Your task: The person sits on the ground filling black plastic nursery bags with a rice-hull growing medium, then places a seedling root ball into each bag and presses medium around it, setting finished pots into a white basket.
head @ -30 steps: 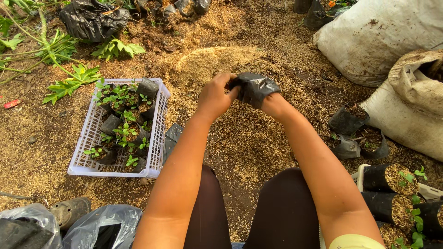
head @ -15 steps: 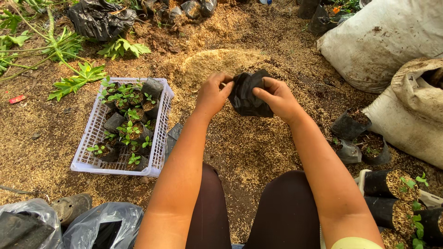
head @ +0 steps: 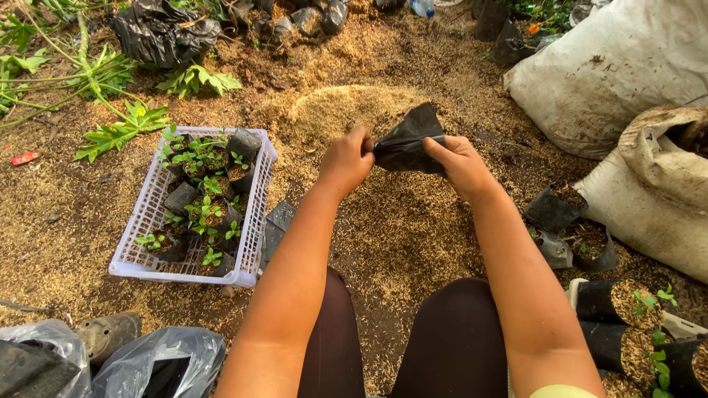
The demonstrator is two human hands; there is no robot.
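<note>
The left hand [head: 345, 159] and the right hand [head: 459, 163] hold a small black plastic bag [head: 410, 140] between them, up in the air over a pale heap of husks [head: 346, 110] on the ground. Each hand pinches an edge of the bag between thumb and fingers — the left at the near corner, the right along the lower side — and the rest of the bag stands up in a loose, creased peak.

The bag looks thin, limp and very light; it appears to be empty, and it folds wherever it is not held. Film like this is probably slick and tends to cling shut, so the mouth is best worked by rubbing the two layers apart at the rim rather than gripping the middle. It should not break, though sharp pulling could tear it.

To the left, well apart, a white plastic basket [head: 259, 197] holds small black bags with green seedlings [head: 205, 193]. To the right lie more filled black bags [head: 582, 236] and a big white sack [head: 612, 81].
</note>
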